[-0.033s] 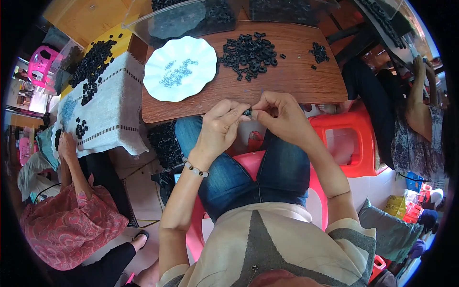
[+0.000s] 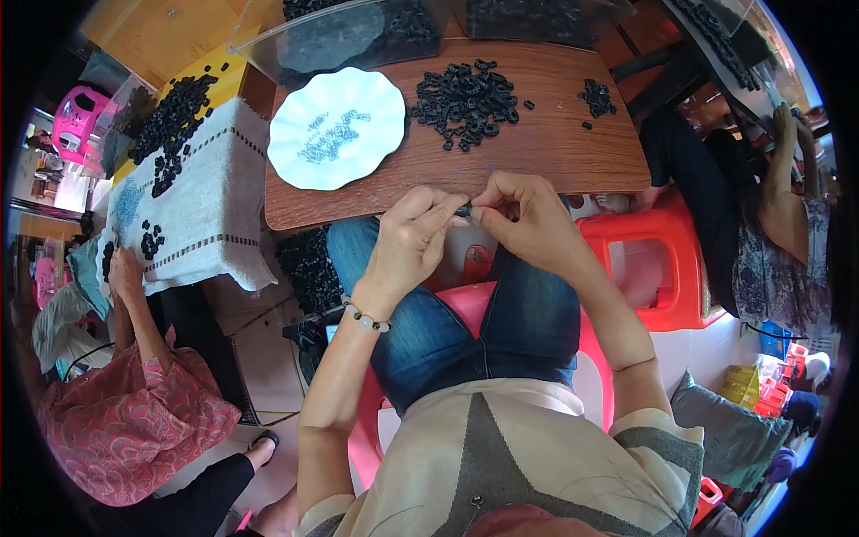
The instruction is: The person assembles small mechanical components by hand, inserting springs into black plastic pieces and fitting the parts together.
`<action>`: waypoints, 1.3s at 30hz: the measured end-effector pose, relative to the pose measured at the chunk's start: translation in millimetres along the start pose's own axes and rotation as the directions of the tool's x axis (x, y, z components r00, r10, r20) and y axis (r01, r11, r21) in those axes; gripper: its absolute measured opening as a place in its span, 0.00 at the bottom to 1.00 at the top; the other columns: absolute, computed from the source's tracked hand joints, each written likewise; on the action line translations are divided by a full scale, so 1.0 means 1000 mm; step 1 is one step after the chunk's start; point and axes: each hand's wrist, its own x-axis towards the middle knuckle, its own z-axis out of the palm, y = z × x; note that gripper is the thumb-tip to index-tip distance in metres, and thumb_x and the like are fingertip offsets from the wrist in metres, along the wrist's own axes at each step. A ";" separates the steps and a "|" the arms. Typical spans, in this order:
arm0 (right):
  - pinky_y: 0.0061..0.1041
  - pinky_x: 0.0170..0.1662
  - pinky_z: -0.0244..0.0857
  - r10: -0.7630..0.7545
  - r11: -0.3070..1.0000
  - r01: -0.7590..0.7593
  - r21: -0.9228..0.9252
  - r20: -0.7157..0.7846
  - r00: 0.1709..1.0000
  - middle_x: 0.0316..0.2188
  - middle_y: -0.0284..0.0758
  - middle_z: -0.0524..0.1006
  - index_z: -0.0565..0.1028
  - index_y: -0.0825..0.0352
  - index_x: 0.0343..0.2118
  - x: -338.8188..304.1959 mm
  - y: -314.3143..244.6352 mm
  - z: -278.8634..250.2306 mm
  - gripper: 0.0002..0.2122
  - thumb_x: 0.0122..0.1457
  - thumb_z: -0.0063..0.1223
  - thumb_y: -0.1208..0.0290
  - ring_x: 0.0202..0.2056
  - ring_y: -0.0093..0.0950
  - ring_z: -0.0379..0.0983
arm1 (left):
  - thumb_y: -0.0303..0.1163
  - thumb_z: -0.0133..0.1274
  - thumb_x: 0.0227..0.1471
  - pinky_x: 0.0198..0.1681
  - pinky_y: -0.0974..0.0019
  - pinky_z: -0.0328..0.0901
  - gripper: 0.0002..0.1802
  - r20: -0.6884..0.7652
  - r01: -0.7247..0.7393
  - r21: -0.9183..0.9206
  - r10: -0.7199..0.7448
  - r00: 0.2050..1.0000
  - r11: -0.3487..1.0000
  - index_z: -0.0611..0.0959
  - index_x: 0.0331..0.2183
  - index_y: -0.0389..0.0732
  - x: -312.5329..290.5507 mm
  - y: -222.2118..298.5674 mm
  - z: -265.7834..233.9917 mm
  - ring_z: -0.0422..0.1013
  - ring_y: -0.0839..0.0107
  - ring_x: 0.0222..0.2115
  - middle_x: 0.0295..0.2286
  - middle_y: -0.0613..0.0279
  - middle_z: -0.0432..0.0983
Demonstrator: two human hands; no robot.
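Note:
Just off the near edge of the brown table (image 2: 537,152), my left hand (image 2: 414,234) pinches a small black part (image 2: 463,211) between thumb and fingers. My right hand (image 2: 526,217) meets it from the other side, thumb and forefinger pressed together at the part. Whether those fingers hold a separate tiny piece is too small to make out. Beyond my left hand lies a white scalloped plate (image 2: 286,152) with many tiny clear pieces (image 2: 333,136) on it. A heap of small black parts (image 2: 465,100) sits right of the plate, and a smaller cluster (image 2: 597,98) lies near the table's right side.
Clear bins (image 2: 358,45) of black parts stand along the far edge. At left, a person works at a cloth-covered table (image 2: 228,179) with more black parts. A red stool (image 2: 640,268) stands right of my knees; another person's arms (image 2: 784,170) show at far right.

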 end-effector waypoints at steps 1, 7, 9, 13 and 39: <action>0.16 0.34 0.67 -0.041 0.994 0.038 -0.106 -0.020 0.999 0.29 0.28 0.79 0.79 0.72 0.33 -0.002 -0.003 0.000 0.02 0.61 0.60 0.79 0.32 0.13 0.72 | 0.15 0.60 0.48 0.35 0.65 0.74 0.17 0.030 -0.052 0.088 0.049 0.998 0.995 0.86 0.43 0.34 0.001 0.002 0.000 0.80 0.61 0.33 0.35 0.53 0.81; 0.16 0.34 0.68 0.000 0.976 -0.010 0.216 0.047 0.999 0.28 0.27 0.79 0.79 0.71 0.36 0.001 0.020 -0.006 0.04 0.62 0.61 0.77 0.31 0.13 0.72 | 0.18 0.64 0.49 0.32 0.69 0.71 0.14 -0.072 0.025 -0.055 -0.029 0.997 0.998 0.88 0.41 0.36 0.002 0.005 0.006 0.78 0.68 0.30 0.33 0.57 0.83; 0.17 0.32 0.67 -0.019 0.971 0.009 0.237 0.038 0.999 0.27 0.28 0.80 0.80 0.72 0.35 0.002 0.020 -0.006 0.04 0.61 0.61 0.76 0.29 0.14 0.73 | 0.18 0.64 0.49 0.32 0.69 0.71 0.14 -0.076 0.044 -0.087 -0.051 0.996 0.995 0.88 0.41 0.36 -0.001 0.001 0.009 0.78 0.68 0.30 0.33 0.57 0.83; 0.18 0.30 0.66 -0.014 0.961 0.007 0.275 0.023 1.000 0.27 0.29 0.80 0.80 0.73 0.34 -0.001 0.018 -0.007 0.04 0.60 0.61 0.77 0.28 0.14 0.72 | 0.14 0.59 0.50 0.35 0.66 0.75 0.16 -0.046 0.072 -0.165 -0.080 0.996 0.984 0.87 0.42 0.34 -0.003 -0.002 0.010 0.81 0.62 0.33 0.35 0.52 0.83; 0.16 0.35 0.67 -0.009 0.996 0.007 0.090 0.021 1.000 0.29 0.28 0.80 0.79 0.72 0.33 -0.004 0.004 -0.004 0.02 0.61 0.61 0.79 0.32 0.13 0.72 | 0.18 0.63 0.49 0.32 0.70 0.71 0.14 -0.066 0.031 -0.131 -0.040 0.997 0.991 0.88 0.41 0.36 0.000 0.004 0.004 0.78 0.68 0.30 0.32 0.57 0.83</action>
